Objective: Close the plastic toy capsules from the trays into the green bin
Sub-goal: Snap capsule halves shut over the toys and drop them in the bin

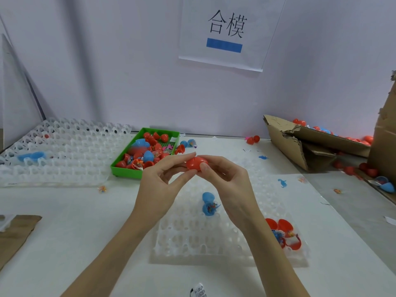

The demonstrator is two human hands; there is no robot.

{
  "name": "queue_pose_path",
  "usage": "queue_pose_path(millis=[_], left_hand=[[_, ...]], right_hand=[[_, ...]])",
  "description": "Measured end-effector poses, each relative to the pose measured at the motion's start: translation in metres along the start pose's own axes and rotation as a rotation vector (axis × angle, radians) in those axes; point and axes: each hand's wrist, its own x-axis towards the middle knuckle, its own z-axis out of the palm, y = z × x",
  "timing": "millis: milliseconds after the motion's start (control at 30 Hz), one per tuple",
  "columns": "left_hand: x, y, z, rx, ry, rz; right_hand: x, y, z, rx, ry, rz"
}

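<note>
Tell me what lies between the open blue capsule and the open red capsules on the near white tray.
Head view: only empty tray cups between blue capsule and red capsules.

A red capsule [196, 162], egg-shaped with its seam showing, is pinched between both hands above the near tray [214, 239]. That white tray holds an open blue capsule [209, 203] near its middle and open red capsules [282, 234] at its right edge. The green bin [128, 170] behind is heaped with red and blue capsules. A stack of white trays [57, 155] lies left of it.
</note>
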Motion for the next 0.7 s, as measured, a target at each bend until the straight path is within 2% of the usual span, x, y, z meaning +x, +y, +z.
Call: queue_pose_path(millis=[233, 433, 533, 700], left_hand=[[0.0021, -0.0014, -0.0057, 0.065, -0.076, 0.042], [0.0036, 0.0009, -0.0060, 0.061, -0.063, 0.004], [0.0027, 0.0021, -0.0045, 0.082, -0.051, 0.055], [0.0033, 0.0007, -0.0060, 0.152, -0.033, 0.058]], right_hand=[[-0.0011, 0.0008, 0.0027, -0.083, 0.000, -0.026], [-0.0005, -0.0002, 0.0042, -0.048, 0.006, 0.021], [-0.0019, 0.0001, 0.0059, 0.063, -0.006, 0.078], [-0.0037, -0.0026, 0.0071, 0.416, -0.090, 0.216]])
